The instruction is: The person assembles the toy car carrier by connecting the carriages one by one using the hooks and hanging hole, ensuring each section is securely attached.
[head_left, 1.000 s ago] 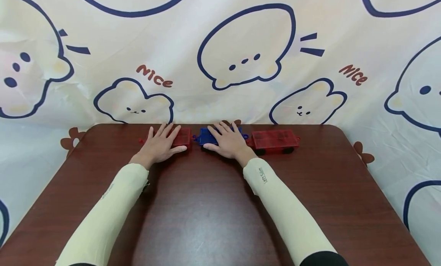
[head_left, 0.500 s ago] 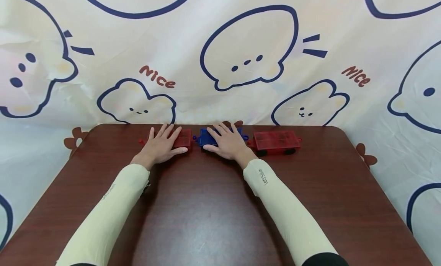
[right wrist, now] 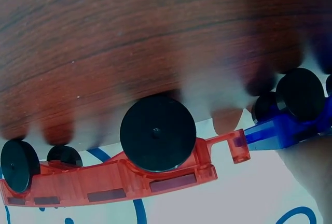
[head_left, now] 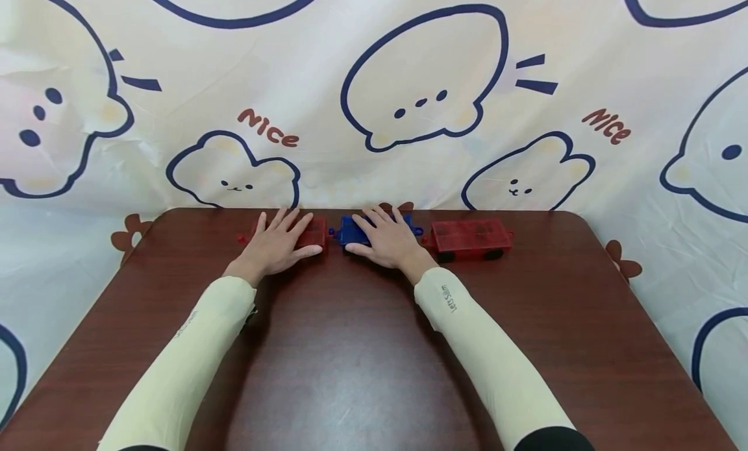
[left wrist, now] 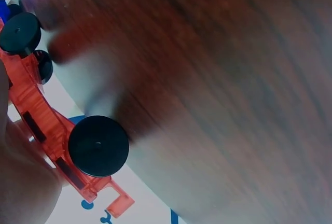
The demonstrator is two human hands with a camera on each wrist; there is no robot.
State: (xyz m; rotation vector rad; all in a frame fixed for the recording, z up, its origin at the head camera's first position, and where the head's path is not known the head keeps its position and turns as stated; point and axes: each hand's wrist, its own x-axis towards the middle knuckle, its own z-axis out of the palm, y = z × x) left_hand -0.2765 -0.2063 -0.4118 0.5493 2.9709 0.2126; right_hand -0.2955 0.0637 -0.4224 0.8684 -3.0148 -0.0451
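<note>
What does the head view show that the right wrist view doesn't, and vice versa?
Only the head view shows the left hand, the left red car under it and both pale sleeves.

Only the right wrist view shows dark rectangular patches along the right red car and the hub mark on its nearest wheel.

Both show that car, the table, the patterned backdrop, and the blue car and right hand, these two cropped in the wrist view.
</note>
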